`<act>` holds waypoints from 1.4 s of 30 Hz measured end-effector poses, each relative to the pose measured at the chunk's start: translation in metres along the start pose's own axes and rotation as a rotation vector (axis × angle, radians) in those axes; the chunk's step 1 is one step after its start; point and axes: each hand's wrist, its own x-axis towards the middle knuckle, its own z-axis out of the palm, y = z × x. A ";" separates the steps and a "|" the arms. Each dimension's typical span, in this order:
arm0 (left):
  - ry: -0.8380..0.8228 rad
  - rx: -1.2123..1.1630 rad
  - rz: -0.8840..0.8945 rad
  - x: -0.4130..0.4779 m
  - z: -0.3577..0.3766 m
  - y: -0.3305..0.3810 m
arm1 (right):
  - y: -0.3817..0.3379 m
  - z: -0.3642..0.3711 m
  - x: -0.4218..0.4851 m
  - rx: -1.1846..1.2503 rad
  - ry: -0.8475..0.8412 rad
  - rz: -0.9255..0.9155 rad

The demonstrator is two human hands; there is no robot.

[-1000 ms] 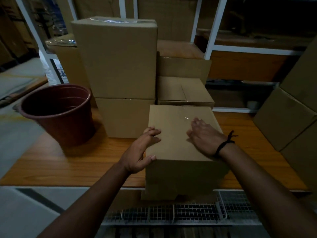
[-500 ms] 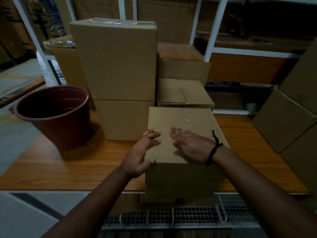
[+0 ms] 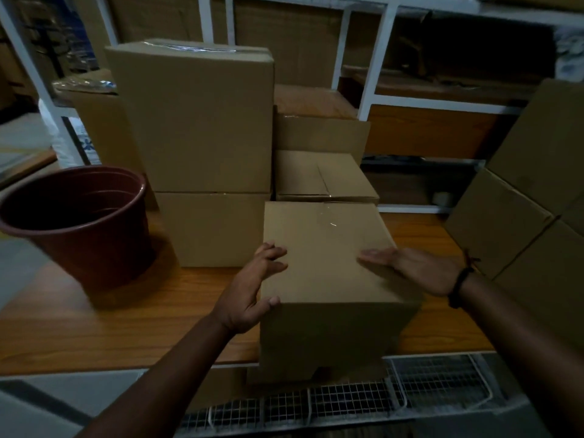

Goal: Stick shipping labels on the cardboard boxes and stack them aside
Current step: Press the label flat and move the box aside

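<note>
A plain cardboard box stands at the front edge of the wooden table, its top sealed with clear tape. My left hand holds the box's left top edge, fingers on top and thumb against the near side. My right hand lies flat on the right part of the top, fingers straight and pointing left. No label is visible on the box. Behind it stand two stacked cardboard boxes and a smaller box.
A dark red plastic bucket stands on the table at the left. More cardboard boxes lean at the right. White metal shelving runs behind. A wire mesh rack sits below the table's front edge.
My right hand slid from the middle of the box top out to its right side. My left hand stayed on the left edge.
</note>
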 end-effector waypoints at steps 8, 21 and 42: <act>0.032 -0.009 0.008 0.002 0.003 -0.001 | -0.049 0.038 0.039 -0.472 0.019 -0.280; 0.026 -0.010 -0.006 0.004 0.004 -0.001 | -0.022 0.021 0.040 -0.619 0.156 -0.140; 0.099 0.059 0.007 0.002 0.007 -0.002 | 0.044 0.072 -0.023 -0.161 0.634 -0.208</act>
